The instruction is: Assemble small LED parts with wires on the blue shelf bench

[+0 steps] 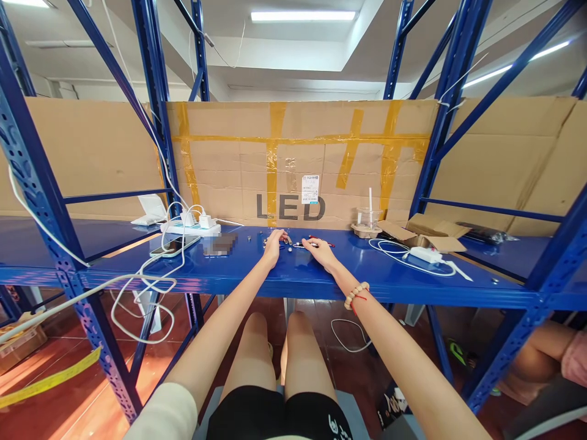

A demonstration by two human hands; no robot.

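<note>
Both my arms reach forward onto a blue metal shelf (293, 275). My left hand (274, 242) rests on the shelf with its fingers curled over small metal parts (288, 240); what it grips is too small to name. My right hand (317, 248) lies next to it, fingers closed on a thin pen-like object (300, 245) with a red piece (326, 244) beside it. A bead bracelet (356, 294) sits on my right wrist. A few small dark parts (259, 234) are scattered just behind my left hand.
A phone (173, 246), a white power strip (190, 228) with chargers and looping white cables lie at left. A clear plastic cup (368, 220) with a straw, an open cardboard box (424, 233) and a white adapter (426, 254) are at right. Taped cardboard marked "LED" backs the shelf. Another person's arm (550, 354) shows at lower right.
</note>
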